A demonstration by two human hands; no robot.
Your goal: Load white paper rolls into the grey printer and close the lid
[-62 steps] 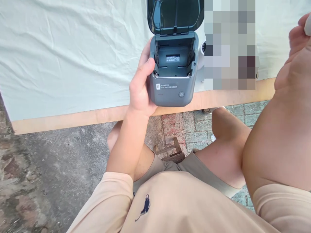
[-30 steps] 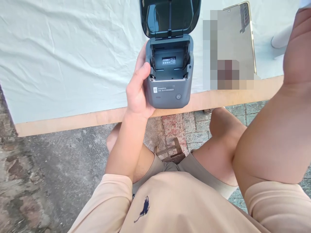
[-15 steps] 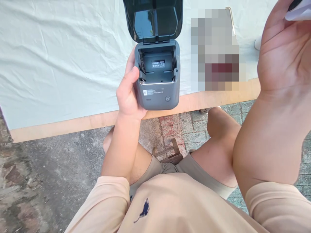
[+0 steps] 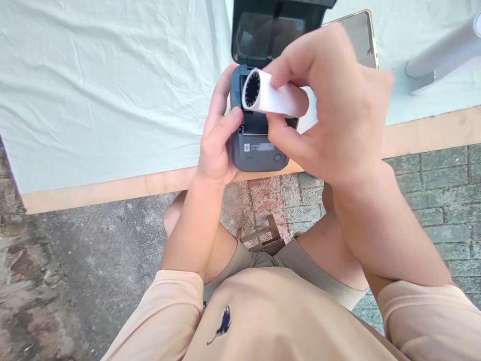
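A dark grey label printer (image 4: 259,159) is held above the table's front edge, its smoky lid (image 4: 274,30) swung up. My left hand (image 4: 218,135) wraps round the printer's left side, thumb on the front corner. Over the printer's paper bay, my right hand (image 4: 338,100) pinches a small white paper roll (image 4: 276,95) with a black toothed core facing left. The roll hides most of the bay; I cannot tell whether it touches the printer. A small label and a round power button (image 4: 277,157) show on the printer's front.
A white cloth (image 4: 112,90) covers the table, with a bare wooden edge (image 4: 112,188) along the front. Behind my right hand lies a phone (image 4: 363,35), partly covered. A larger white roll (image 4: 443,52) lies at the right. A wooden stool (image 4: 265,238) stands between my legs.
My right hand has come in from the upper right with the white roll and is now over the open printer. The printer has shifted slightly right in my left hand.
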